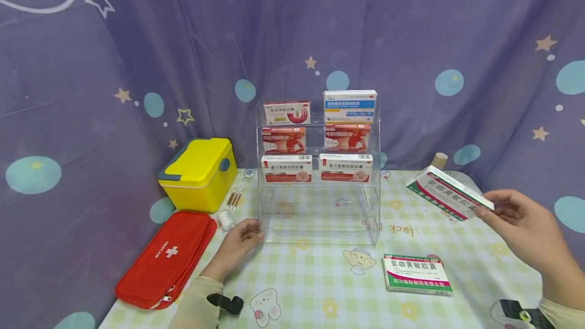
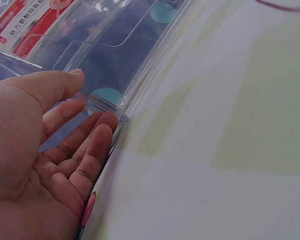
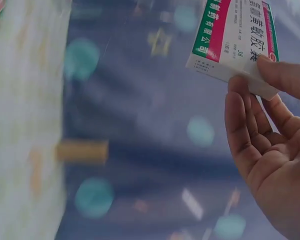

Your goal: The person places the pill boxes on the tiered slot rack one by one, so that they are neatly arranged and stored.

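Observation:
My right hand (image 1: 525,227) holds a white, green and magenta medicine box (image 1: 450,193) by its near end, tilted in the air right of the rack. In the right wrist view the thumb lies on the printed face of the box (image 3: 240,40), fingers beneath. My left hand (image 1: 235,248) grips the lower left corner of a clear acrylic display rack (image 1: 320,237); in the left wrist view the thumb and curled fingers bracket the edge of the rack (image 2: 107,102). A like medicine box (image 1: 417,274) lies flat on the table. The rack's three upper tiers bear paired medicine boxes (image 1: 292,169).
On the left stand a yellow lidded case (image 1: 201,176) and a red first-aid pouch (image 1: 166,260). A small white bottle (image 1: 226,220) and several thin brown-and-white sticks (image 1: 234,199) lie beside them. A tan roll (image 1: 440,160) stands at the back right, before a purple curtain (image 1: 411,39).

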### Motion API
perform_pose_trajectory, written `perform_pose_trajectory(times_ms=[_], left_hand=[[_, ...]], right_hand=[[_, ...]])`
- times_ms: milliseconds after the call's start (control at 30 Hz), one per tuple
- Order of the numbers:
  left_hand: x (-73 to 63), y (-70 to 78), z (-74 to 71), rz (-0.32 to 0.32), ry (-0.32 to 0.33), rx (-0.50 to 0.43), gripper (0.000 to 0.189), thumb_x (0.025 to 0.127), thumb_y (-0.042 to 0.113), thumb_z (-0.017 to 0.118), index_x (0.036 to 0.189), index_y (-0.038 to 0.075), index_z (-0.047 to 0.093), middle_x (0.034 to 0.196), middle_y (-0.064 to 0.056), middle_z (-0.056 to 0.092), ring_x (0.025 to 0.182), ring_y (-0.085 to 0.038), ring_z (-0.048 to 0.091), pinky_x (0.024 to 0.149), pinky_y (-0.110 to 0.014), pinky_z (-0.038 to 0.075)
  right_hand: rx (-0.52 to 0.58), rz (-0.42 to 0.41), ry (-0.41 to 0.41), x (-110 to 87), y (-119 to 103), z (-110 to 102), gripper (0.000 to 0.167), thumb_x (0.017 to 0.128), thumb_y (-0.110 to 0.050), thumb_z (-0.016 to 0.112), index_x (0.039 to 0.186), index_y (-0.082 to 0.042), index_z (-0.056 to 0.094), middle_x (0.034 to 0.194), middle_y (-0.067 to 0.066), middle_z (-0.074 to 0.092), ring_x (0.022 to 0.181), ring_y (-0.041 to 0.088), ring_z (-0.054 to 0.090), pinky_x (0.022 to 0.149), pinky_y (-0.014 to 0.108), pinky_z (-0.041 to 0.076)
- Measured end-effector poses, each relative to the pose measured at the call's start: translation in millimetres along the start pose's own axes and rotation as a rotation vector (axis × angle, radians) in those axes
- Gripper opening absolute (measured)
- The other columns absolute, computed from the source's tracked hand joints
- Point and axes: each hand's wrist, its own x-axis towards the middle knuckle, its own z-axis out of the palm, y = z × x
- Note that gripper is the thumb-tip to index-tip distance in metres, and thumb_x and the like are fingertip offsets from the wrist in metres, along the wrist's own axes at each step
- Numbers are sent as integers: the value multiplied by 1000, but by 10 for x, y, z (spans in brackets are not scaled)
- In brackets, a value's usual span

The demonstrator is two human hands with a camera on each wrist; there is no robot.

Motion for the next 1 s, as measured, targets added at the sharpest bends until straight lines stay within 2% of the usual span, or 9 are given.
perform_pose_trajectory(times_ms=[100,267,367,467,567,733,1000], left_hand=[[-3,-3,-21,8,-11,-4,38,98,11,76,133,1,64,121,-14,70,104,-22,65,83,-23,53],[-5,1,-43,22,-25,-13,37,98,14,77,131,4,66,120,-11,71,104,-21,65,85,-25,54],[-4,3,-41,28,-28,-13,36,98,13,76,131,3,65,120,-12,71,104,-21,65,85,-25,54],[-3,0,-37,28,-31,-15,36,99,12,75,132,2,65,120,-13,71,104,-21,66,85,-25,54],[0,-3,-35,25,-30,-16,36,98,12,75,132,2,65,120,-13,71,104,-21,66,84,-25,54],[6,-2,-35,25,-28,-13,38,98,14,76,133,3,65,120,-11,71,104,-21,66,85,-25,54],[0,3,-34,17,-15,-11,38,97,15,77,132,5,66,121,-10,71,104,-21,66,84,-26,54]], right_hand=[[8,-87,-45,172,-366,162,27,94,-16,81,117,-10,68,86,-5,73,71,1,65,57,20,45],[44,-240,-140,413,-883,573,23,93,-16,83,112,-17,71,92,-2,74,74,7,69,61,23,50],[51,-273,-217,531,-1125,880,22,94,-15,82,112,-17,71,99,-2,73,78,10,70,67,27,55],[49,-265,-297,615,-1323,1207,21,95,-17,80,113,-18,70,106,-3,70,82,11,71,71,34,59],[46,-274,-342,670,-1464,1523,19,96,-19,80,113,-18,71,107,-3,69,83,10,70,73,35,60],[39,-310,-359,720,-1580,1962,19,96,-17,79,113,-15,72,105,-1,70,80,6,69,71,30,59],[14,-296,-387,714,-1665,2379,21,94,-18,82,113,-15,74,108,-1,70,79,6,68,69,27,58]])
